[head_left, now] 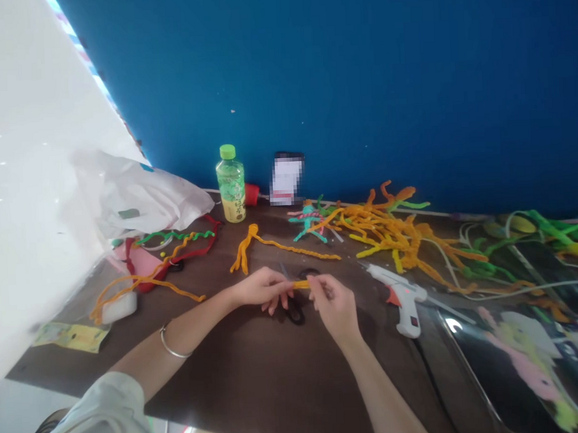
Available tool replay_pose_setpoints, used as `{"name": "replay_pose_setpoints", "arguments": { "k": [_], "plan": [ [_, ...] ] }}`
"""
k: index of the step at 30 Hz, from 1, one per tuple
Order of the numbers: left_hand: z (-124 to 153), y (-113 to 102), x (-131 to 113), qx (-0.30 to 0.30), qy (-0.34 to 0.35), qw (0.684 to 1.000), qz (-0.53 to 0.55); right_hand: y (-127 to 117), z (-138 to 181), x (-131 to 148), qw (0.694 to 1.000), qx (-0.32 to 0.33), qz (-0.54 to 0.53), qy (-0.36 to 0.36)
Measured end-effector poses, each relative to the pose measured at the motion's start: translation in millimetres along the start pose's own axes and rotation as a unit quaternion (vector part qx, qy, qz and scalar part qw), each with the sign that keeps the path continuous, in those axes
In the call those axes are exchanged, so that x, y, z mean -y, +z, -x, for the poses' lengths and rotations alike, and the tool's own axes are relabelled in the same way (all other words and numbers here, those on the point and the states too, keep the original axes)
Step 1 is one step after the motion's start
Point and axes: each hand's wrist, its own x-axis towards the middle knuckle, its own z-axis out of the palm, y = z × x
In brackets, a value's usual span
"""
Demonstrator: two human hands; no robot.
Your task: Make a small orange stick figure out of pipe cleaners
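Between my two hands a short orange pipe cleaner piece (301, 284) is stretched level above the table. My left hand (267, 287) pinches its left end, and a bracelet circles that wrist. On the right end, the fingertips of my right hand (335, 304) are closed. Black-handled scissors (296, 313) lie on the table just beneath, partly hidden by my hands. Just beyond is a twisted orange pipe cleaner shape (252, 247) with a bunched end and a long tail. To the right of my right hand lies a white hot glue gun (401, 294) with an orange trigger.
A large pile of orange pipe cleaners (390, 228) spreads at the back right. A green-capped bottle (231, 187) and a propped phone (287, 178) stand by the blue wall. At left are a white plastic bag (144, 191) and loose pipe cleaners. A dark tray (492, 373) occupies the right front.
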Motion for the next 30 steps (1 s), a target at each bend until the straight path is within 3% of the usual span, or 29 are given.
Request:
{"name": "replay_pose_setpoints", "arguments": {
  "k": [4, 11, 16, 20, 22, 23, 24, 26, 27, 28, 30],
  "plan": [
    [-2, 0, 1, 0.002, 0.009, 1.0, 0.012, 3, -1, 2, 0.99, 0.048, -0.119, 0.064],
    [-4, -5, 1, 0.032, -0.01, 0.988, 0.154, 3, -4, -3, 0.99, 0.001, -0.122, 0.075],
    [-2, -6, 1, -0.005, 0.002, 0.994, 0.112, 3, -6, -7, 0.989, 0.004, -0.13, 0.069],
    [14, -33, -13, -0.008, 0.019, 0.997, 0.076, 0, -7, -8, 0.989, -0.012, -0.137, 0.057],
    [34, -51, -29, -0.056, 0.051, 0.997, -0.018, -1, -7, -8, 0.989, -0.015, -0.139, 0.047],
    [46, -59, -38, -0.113, 0.07, 0.987, -0.091, -2, -6, -8, 0.99, -0.013, -0.138, 0.042],
    [58, -65, -47, -0.189, 0.094, 0.961, -0.177, -2, -6, -8, 0.99, -0.011, -0.133, 0.037],
    [78, -67, -63, -0.349, 0.123, 0.872, -0.321, -2, -5, -7, 0.993, -0.007, -0.115, 0.028],
    [85, -65, -69, -0.391, 0.128, 0.839, -0.355, -1, -4, -6, 0.994, -0.003, -0.105, 0.025],
    [89, -60, -72, -0.404, 0.135, 0.826, -0.37, 0, -3, -5, 0.995, 0.005, -0.096, 0.021],
    [86, -45, -72, -0.37, 0.144, 0.845, -0.358, 1, -1, -4, 0.996, 0.031, -0.081, 0.01]
  ]
}}
